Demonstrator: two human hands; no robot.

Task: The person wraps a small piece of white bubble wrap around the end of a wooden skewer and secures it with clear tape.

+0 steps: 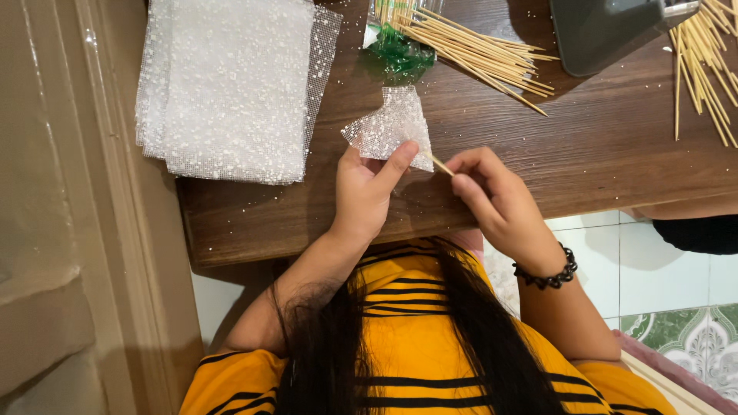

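Two hands meet over the near edge of a dark wooden table (600, 146). Left hand (367, 192) is closed in a pinch: thumb and fingers grip a small folded piece of white glittery mesh (388, 127), which stands up above the fingers, just over the tabletop. Right hand (492, 196) is curled shut around a thin wooden skewer (441, 164); only a short light tip shows between the two hands, and it touches the lower edge of the mesh piece beside the left thumb. A black bead bracelet (550, 275) circles the right wrist.

Farther back on the table, to the left, lies a flat stack of mesh sheets (231, 84), white and sparkly, well apart from the hands. Behind the mesh piece a bundle of skewers (484, 58) fans out of a clear and green wrapper (396, 46). More loose skewers (703, 69) lie at the right edge. A dark grey object (607, 31) sits at the top, between the two skewer lots; what it is cannot be told. White specks dot the wood. Below, an orange shirt with black stripes (407, 346) and long dark hair fill the foreground, with tiled floor (661, 269) at the right.
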